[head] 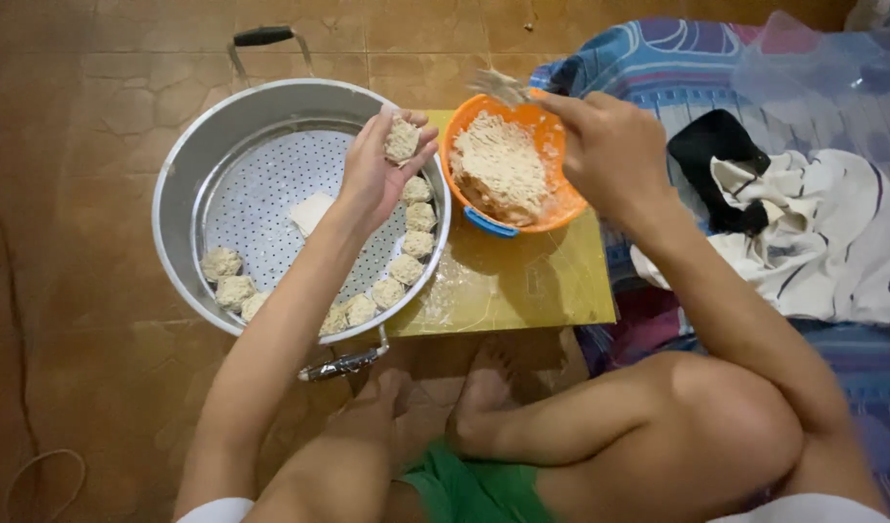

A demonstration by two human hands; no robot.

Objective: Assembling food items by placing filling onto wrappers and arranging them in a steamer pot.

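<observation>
There was a single view, from a camera worn on the person's head, which looked almost straight down from close above. The crossed bare legs filled the 6 o'clock edge, and both forearms ran up from there toward the centre. The brown tiled floor spread from 9 to 12 o'clock, and a blue patterned cloth lay from 1 to 4 o'clock. No second view shared the scene

A matt perforated metal steamer pot, a glossy orange plastic bowl, rough crumbly dough balls.
</observation>
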